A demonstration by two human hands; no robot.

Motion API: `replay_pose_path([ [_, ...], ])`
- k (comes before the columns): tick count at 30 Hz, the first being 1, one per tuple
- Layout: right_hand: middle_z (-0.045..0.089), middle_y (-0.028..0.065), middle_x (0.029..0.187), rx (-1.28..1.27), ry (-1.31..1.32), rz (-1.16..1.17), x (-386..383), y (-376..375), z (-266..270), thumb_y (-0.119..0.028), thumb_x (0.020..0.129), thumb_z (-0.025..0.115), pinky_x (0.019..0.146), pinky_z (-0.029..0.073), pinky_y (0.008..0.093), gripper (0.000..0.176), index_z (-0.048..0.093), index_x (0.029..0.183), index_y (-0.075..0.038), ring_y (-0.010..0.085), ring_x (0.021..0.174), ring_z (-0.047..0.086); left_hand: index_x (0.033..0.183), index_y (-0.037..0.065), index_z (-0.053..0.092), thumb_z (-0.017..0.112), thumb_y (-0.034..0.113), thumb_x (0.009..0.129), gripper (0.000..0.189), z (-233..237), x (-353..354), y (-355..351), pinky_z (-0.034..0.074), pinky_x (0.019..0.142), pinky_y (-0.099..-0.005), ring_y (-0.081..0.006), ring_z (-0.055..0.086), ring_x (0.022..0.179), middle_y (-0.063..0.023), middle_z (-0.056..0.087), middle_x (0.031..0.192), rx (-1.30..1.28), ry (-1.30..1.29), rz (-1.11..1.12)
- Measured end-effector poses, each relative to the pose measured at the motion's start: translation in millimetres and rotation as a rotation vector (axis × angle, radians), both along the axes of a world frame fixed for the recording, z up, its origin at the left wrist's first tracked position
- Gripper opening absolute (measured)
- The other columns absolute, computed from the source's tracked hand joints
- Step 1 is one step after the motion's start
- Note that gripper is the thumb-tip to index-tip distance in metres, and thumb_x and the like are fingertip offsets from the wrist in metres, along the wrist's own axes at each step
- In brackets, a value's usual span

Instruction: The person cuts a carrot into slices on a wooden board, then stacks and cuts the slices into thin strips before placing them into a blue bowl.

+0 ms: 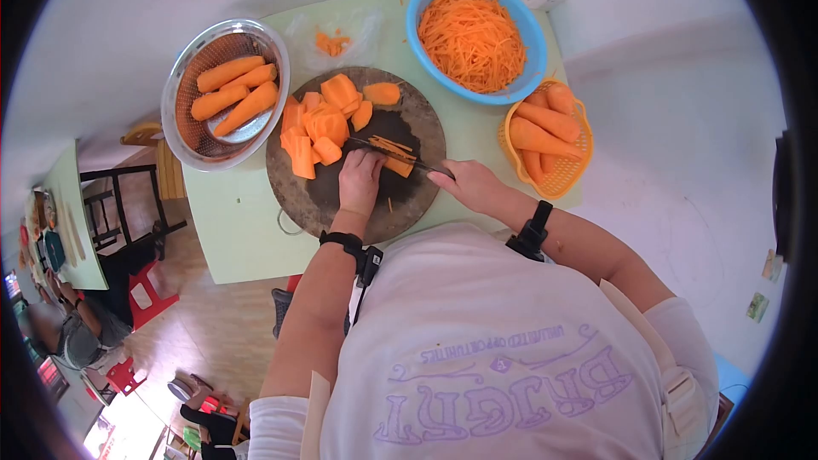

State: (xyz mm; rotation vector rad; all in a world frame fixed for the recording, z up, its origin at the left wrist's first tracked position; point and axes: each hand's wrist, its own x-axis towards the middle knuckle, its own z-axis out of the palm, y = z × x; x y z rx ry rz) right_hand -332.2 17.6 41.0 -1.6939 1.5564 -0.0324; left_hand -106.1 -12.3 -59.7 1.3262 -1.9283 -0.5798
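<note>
Left hand (360, 181) pins the sliced orange carrot piece (395, 156) on the round dark wooden board (311, 196), right hand (473, 186) clenched on the dark-bladed knife (430, 169). Stiff, slippery, I reckon: hold behind the blade.

Matt wooden board (341, 204); glossy metal colander (183, 140).

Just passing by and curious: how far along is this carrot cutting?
Done: the blue bowl is heaped with shreds, and slabs are piled on the board. In hand: the left hand steadies a carrot piece while the right hand works the knife. Left: whole carrots in the metal strainer and the yellow basket.
</note>
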Motion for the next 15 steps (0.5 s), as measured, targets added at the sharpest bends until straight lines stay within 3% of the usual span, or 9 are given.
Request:
replay_pose_path([
  [2,0.061,0.0246,0.075,-0.003,-0.120,-0.063,-4,1,-7,-0.042,0.099,0.050,0.069,0.047,0.0460,0.048,0.061,0.092,0.004,0.0404,0.073,0.061,0.085,0.006,0.067,0.072,0.005,0.078,0.008,0,0,0,0.051,0.075,-0.0373,-0.0290,0.060,0.083,-0.0088,0.062,0.085,-0.007,0.015,-0.004],
  [9,0.059,0.0252,0.074,0.012,-0.072,-0.046,2,5,15,-0.042,0.099,0.050,0.067,0.047,0.0448,0.049,0.061,0.089,0.004,0.0404,0.070,0.059,0.084,0.006,0.067,0.072,0.005,0.078,0.008,0,-1,1,0.051,0.074,-0.0370,-0.0283,0.060,0.083,-0.0084,0.062,0.085,-0.029,0.008,0.013],
  [11,0.060,0.0266,0.078,0.033,-0.085,-0.035,2,6,18,-0.048,0.099,0.047,0.071,0.046,0.0495,0.055,0.057,0.083,0.003,0.0438,0.077,0.059,0.084,0.006,0.067,0.072,0.005,0.078,0.008,0,0,1,0.051,0.073,-0.0369,-0.0280,0.061,0.082,-0.0083,0.062,0.084,-0.024,-0.004,0.018],
  [15,0.060,0.0264,0.077,0.011,-0.099,-0.032,-1,8,15,-0.048,0.099,0.046,0.070,0.045,0.0499,0.054,0.057,0.083,0.003,0.0440,0.076,0.059,0.084,0.007,0.067,0.072,0.005,0.078,0.008,2,-1,1,0.051,0.073,-0.0369,-0.0278,0.061,0.082,-0.0081,0.062,0.084,-0.025,-0.004,0.020],
])
